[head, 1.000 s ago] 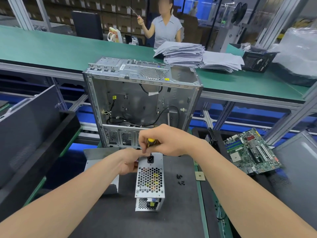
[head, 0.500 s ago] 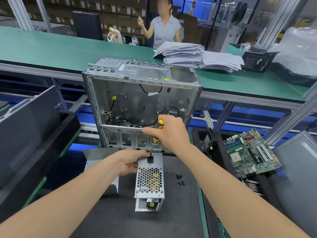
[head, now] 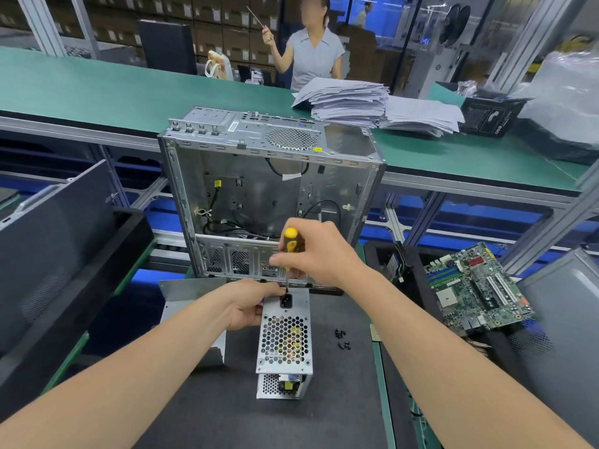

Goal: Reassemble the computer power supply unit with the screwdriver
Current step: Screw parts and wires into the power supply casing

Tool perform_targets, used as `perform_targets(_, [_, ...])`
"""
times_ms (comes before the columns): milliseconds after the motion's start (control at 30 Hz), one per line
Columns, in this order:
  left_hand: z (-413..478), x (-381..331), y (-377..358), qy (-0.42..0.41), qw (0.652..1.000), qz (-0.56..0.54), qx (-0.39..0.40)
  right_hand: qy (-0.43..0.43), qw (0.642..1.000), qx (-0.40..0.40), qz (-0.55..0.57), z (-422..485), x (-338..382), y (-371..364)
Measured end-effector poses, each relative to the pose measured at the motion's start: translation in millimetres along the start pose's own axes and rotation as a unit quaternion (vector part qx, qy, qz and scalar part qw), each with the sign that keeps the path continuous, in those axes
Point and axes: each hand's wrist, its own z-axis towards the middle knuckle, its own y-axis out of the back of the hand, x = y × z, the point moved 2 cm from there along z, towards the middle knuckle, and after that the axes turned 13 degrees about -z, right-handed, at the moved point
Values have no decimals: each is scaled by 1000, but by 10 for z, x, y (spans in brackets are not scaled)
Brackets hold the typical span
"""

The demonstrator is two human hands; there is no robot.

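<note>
One power supply unit (head: 284, 338), one screwdriver (head: 289, 247), one open computer case (head: 269, 192), one motherboard (head: 476, 288), two paper stacks (head: 346, 100).

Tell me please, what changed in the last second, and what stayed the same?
The right hand slid up the screwdriver, uncovering more of its yellow handle; the tip stays by the socket at the top of the power supply. The left hand still steadies the box. The loose screws have not moved.
</note>
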Motion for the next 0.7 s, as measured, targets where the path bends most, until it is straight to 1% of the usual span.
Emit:
perform_targets(100, [-1,8,-1,1,1000,-4,-1,-67,996,-50,9,6,-29,-14])
perform_targets(167, [2,11,1,0,1000,-6,-2,-88,994,-70,2,1,-25,-10])
perform_targets(267, [10,7,5,-2,1000,-12,-3,-106,989,-91,-51,-12,-21,-17])
perform_targets(333, [11,3,-2,-3,1000,-13,-3,-91,990,-94,-50,-22,-32,-34])
perform_targets(367, [7,1,-5,-2,1000,-11,-3,-67,995,-79,-16,-26,-38,-46])
perform_targets(433, [-5,0,-10,1,1000,-10,-3,0,998,-12,56,-38,-50,-50])
perform_targets(500, [-10,-2,-13,2,1000,-14,-2,60,995,54,65,-49,-64,-24])
perform_targets(533, [-9,-4,-15,2,1000,-16,-2,71,993,71,63,-49,-67,-14])
perform_targets(600, [-7,-7,-17,1,1000,-17,0,63,994,63,59,-37,-72,-1])
perform_targets(700, [6,-4,-10,3,1000,-13,-1,4,999,0,36,9,-79,-18])
